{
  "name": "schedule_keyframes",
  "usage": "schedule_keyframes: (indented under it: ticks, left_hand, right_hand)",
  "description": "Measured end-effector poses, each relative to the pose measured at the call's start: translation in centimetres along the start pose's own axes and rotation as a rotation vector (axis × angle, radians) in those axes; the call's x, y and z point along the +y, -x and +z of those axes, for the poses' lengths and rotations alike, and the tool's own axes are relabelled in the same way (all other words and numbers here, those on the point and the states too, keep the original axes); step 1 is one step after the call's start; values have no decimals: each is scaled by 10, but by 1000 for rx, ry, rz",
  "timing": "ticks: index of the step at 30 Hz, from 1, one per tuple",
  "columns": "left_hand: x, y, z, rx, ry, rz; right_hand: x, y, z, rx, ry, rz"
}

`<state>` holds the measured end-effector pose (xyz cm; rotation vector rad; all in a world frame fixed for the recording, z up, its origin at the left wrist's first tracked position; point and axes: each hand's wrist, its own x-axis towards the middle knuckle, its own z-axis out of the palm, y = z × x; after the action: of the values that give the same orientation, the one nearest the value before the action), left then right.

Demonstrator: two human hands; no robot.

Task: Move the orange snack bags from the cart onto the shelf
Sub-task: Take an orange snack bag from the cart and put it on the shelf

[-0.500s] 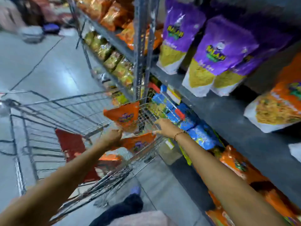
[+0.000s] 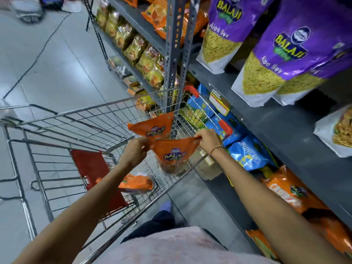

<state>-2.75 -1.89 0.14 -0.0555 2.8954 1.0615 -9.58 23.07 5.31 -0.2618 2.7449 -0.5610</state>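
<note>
Hands are over the wire shopping cart [image 2: 62, 126], and both are busy. The left hand [image 2: 136, 148] is closed on the top edge of an orange Balaji snack bag [image 2: 172, 155]. It looks like it also pinches the bottom of a second orange bag [image 2: 152, 127], which sticks up just behind the first one. The right hand [image 2: 208, 139] is closed on the other top corner of the front bag, so that bag hangs between the two hands, above the cart's basket. A thin bead bracelet [image 2: 215, 149] sits on the right wrist.

Down in the cart lies a third orange bag [image 2: 136, 183], flat on the wire floor, next to the red seat flap [image 2: 95, 172].

The cart is parked right beside the grey metal shelf [image 2: 285, 126]. Big purple Balaji Aloo Sev bags [image 2: 289, 52] stand on that shelf. An orange and white bag [image 2: 337, 130] stands near them, at the right edge of the view. Blue snack bags [image 2: 247, 153] sit on the level under it, close to the right hand. More orange bags [image 2: 293, 193] lie lower down, by the right arm. Yellow packets [image 2: 144, 60] fill the rack further back. The floor [image 2: 47, 63] is shiny grey tile.
</note>
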Motion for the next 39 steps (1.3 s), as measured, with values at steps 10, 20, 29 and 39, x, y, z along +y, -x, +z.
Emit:
schedule_keyframes:
  ticks: [10,20,29,39]
  left_hand:
    - [157,-34,-69,195,863,140]
    - [348,-62,-71,47,939,576]
    - [462,-39,16,-267,1047,569]
    - [506,-34,85,-362,1009,540]
  right_hand:
    - [7,73,-117,633,-416,16]
    - [51,190,-201,1196,-769,32]
    - [125,273,-234,1530,-788,239]
    - [190,296,-242,1581,-809,293]
